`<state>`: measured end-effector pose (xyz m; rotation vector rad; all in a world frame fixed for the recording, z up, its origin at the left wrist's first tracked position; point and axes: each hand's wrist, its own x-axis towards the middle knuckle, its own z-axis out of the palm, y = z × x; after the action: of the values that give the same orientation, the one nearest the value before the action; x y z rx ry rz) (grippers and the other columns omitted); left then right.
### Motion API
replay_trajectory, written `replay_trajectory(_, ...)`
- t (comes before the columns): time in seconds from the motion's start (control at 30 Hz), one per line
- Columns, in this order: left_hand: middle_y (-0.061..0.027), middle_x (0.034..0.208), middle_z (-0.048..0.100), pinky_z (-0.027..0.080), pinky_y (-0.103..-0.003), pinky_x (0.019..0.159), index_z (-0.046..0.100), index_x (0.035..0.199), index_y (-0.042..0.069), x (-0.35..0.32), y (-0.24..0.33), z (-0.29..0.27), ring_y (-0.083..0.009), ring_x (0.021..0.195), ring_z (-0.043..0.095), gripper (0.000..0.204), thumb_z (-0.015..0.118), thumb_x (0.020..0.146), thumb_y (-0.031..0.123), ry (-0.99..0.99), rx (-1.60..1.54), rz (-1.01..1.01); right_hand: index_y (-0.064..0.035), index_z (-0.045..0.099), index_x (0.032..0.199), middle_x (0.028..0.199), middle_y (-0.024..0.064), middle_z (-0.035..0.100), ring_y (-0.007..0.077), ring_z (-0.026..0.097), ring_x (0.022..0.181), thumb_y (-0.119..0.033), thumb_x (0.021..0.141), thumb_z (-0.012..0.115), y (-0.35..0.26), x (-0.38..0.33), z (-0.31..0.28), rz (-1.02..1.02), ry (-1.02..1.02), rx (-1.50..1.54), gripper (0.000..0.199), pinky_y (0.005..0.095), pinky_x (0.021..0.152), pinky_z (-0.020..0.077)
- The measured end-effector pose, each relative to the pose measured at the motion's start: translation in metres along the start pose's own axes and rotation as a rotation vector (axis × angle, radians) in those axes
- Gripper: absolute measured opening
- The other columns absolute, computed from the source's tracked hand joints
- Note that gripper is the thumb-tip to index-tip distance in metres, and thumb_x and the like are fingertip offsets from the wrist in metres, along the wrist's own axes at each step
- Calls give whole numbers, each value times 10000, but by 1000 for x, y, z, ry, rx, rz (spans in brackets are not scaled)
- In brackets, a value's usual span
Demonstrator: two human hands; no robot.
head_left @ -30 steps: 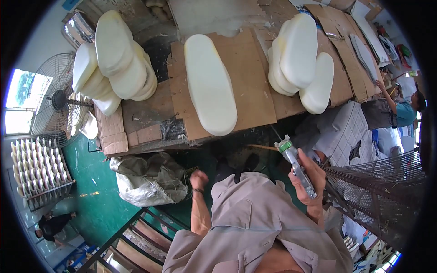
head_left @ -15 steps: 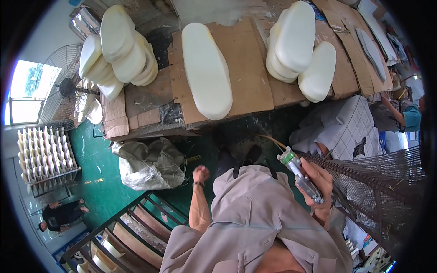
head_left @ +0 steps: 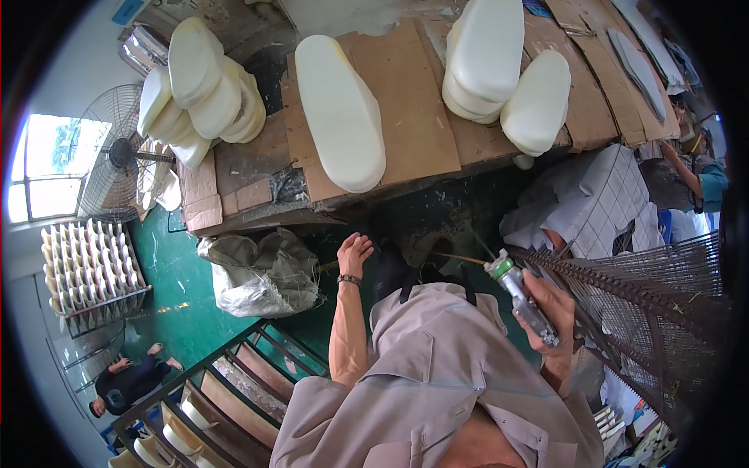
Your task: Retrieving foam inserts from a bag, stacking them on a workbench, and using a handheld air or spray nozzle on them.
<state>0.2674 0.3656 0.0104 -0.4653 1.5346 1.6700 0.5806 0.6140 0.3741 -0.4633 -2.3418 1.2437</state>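
Cream foam, a long rounded slab (head_left: 341, 113), lay flat on brown cardboard sheets over the desk (head_left: 437, 148), well ahead of the person. The right hand (head_left: 550, 320) had a closed grip around a grey cylindrical applicator gun with a green collar (head_left: 521, 298), its thin nozzle pointing toward the desk. The left hand (head_left: 353, 253) hung empty, fingers loosely curled. To my eye, steadying the slab with the free hand would have helped an even bead.
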Motion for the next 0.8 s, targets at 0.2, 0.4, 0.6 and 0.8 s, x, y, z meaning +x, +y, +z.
replay_trajectory(0.2,-162,1276,622,558,-482,981,419,1457,-7,33,29,39,-292,1111,650,451,519,1026,79,-13,-183,60,29,617,1320,810,149,638,274,635,653,32,702,727,7,-12,-7,23,-19,-28,628,338,592,489)
replay_trajectory(0.4,-171,1313,573,535,-501,995,396,1464,-16,72,66,67,-300,1136,615,473,500,1007,50,72,-350,158,25,605,1334,773,138,607,259,613,631,-57,751,744,1,-5,-15,-7,-167,74,604,344,561,466)
replay_trajectory(0.6,-89,1270,600,510,-470,990,410,1480,18,87,76,71,-250,1096,623,484,461,998,28,19,-289,136,12,609,1338,790,150,616,276,615,641,27,688,723,1,-13,-20,87,-147,-3,660,346,587,482)
replay_trajectory(0.8,-84,1331,623,498,-436,989,441,1468,36,81,81,75,-218,1045,653,482,506,990,39,-20,-333,123,40,615,1320,897,169,671,265,641,714,-2,740,734,3,3,-18,140,-72,-55,594,333,654,504)
